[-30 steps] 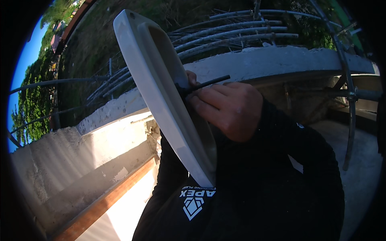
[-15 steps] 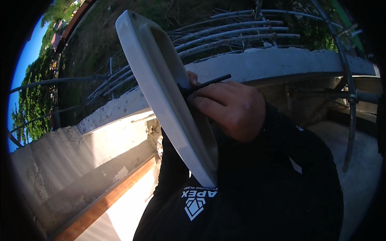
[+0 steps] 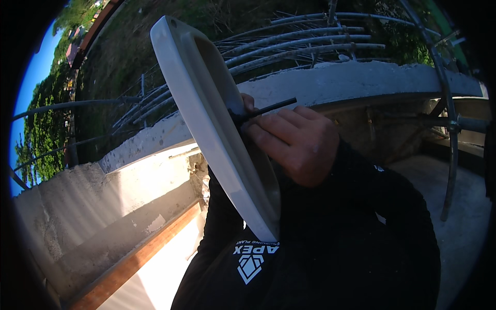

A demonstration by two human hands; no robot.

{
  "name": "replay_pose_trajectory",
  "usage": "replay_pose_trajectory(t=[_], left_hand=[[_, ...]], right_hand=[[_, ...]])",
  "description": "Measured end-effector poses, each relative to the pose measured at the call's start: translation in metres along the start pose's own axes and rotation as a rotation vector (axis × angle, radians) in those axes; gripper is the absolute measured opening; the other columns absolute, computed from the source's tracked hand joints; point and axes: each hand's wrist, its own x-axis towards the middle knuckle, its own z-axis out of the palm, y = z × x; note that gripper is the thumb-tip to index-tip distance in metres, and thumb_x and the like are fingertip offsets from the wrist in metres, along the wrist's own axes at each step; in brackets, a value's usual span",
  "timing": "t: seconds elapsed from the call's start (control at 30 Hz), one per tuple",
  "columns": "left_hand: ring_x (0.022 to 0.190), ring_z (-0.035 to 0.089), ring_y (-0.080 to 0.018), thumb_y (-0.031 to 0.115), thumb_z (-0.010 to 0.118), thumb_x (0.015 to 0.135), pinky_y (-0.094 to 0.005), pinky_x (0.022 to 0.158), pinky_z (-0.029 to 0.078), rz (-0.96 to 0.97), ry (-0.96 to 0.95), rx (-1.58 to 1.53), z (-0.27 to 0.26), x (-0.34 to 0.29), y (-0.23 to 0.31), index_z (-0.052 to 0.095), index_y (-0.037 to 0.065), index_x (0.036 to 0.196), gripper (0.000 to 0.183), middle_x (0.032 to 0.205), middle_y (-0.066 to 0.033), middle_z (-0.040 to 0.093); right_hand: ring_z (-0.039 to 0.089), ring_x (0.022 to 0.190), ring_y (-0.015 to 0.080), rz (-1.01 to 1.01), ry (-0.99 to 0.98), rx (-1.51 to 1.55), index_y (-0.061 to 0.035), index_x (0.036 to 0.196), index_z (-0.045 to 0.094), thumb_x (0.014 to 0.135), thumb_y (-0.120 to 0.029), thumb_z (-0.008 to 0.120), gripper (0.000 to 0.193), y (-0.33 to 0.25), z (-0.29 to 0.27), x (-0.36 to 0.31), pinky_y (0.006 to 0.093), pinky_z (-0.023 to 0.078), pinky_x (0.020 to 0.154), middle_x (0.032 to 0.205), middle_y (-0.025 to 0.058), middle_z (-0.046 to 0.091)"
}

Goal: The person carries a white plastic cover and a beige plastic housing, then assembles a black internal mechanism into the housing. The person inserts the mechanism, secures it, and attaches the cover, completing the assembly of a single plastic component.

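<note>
A pale ceramic piece shaped like a washbasin (image 3: 201,134) is held up on its edge, its lower end against my black shirt. It has a raised rim, a hollow inner side facing right and a small hole near the top corner. At its hollow side my right hand (image 3: 302,144) has its fingers closed around a black fitting (image 3: 236,118), from which a thin black rod (image 3: 279,105) sticks out to the upper right. One fingertip (image 3: 248,101) shows beyond the rod; whose hand it belongs to I cannot tell. Behind the basin goes my left sleeve (image 3: 211,222), with the left hand hidden.
A concrete ledge (image 3: 305,85) with a rough edge crosses behind the basin. Metal pipes (image 3: 310,44) are stacked past it, and an upright pole (image 3: 448,129) stands at right. Lower left, a wooden beam (image 3: 139,248) runs along a sunlit concrete wall (image 3: 77,206).
My right hand has shifted slightly down, and its knuckles have turned a little. The rod's free end has dipped slightly. The basin has barely moved.
</note>
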Motion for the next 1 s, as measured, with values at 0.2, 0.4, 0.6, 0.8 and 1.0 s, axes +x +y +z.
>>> replay_pose_trajectory(t=[0.2, 0.4, 0.6, 0.8, 1.0], left_hand=[[0.09, 0.068, -0.0181, 0.041, 0.065, 0.098, -0.0268, 0.07, 0.06, 0.008, -0.006, -0.014, -0.005, -0.002, 0.003, 0.057, 0.001, 0.126, 0.049, 0.102, -0.0109, 0.063], [0.089, 0.068, -0.0179, 0.04, 0.066, 0.098, -0.0264, 0.069, 0.061, 0.049, -0.009, -0.017, -0.018, -0.004, 0.013, 0.057, 0.001, 0.125, 0.048, 0.101, -0.0108, 0.063], [0.087, 0.068, -0.0165, 0.05, 0.054, 0.102, -0.0286, 0.072, 0.06, -0.072, 0.138, -0.168, -0.043, 0.003, 0.023, 0.06, 0.004, 0.124, 0.051, 0.099, -0.0078, 0.065], [0.083, 0.071, -0.0123, 0.05, 0.042, 0.108, -0.0264, 0.07, 0.06, -0.084, 0.299, -0.437, -0.05, -0.02, 0.044, 0.064, 0.007, 0.119, 0.05, 0.095, -0.0061, 0.071], [0.085, 0.073, -0.0136, 0.051, 0.041, 0.108, -0.0265, 0.073, 0.062, 0.092, 0.475, -0.559, -0.039, -0.055, 0.05, 0.063, 0.005, 0.125, 0.053, 0.1, -0.0087, 0.073]], right_hand=[[0.072, 0.084, 0.0223, 0.009, -0.024, 0.012, -0.0014, 0.105, 0.072, 0.077, -0.01, 0.077, 0.03, -0.003, 0.001, 0.011, 0.0337, 0.057, 0.068, 0.098, 0.011, 0.072], [0.069, 0.084, 0.0239, -0.042, 0.088, 0.078, -0.003, 0.099, 0.072, 0.081, -0.022, 0.081, 0.027, 0.0, -0.016, 0.05, 0.0362, 0.057, 0.071, 0.091, 0.0091, 0.069], [0.069, 0.082, 0.0278, -0.021, -0.269, 0.144, -0.0018, 0.104, 0.073, 0.081, -0.01, 0.08, 0.026, 0.01, 0.017, 0.088, 0.038, 0.056, 0.068, 0.092, 0.0114, 0.069], [0.072, 0.079, 0.0298, 0.037, -0.406, 0.255, -0.0004, 0.105, 0.071, 0.082, 0.0, 0.074, 0.024, -0.014, 0.056, 0.1, 0.0397, 0.058, 0.067, 0.093, 0.0133, 0.068], [0.073, 0.084, 0.0324, -0.056, -0.484, 0.417, 0.001, 0.105, 0.069, 0.086, 0.002, 0.067, 0.019, -0.026, 0.081, 0.104, 0.0413, 0.058, 0.069, 0.096, 0.0153, 0.067]])
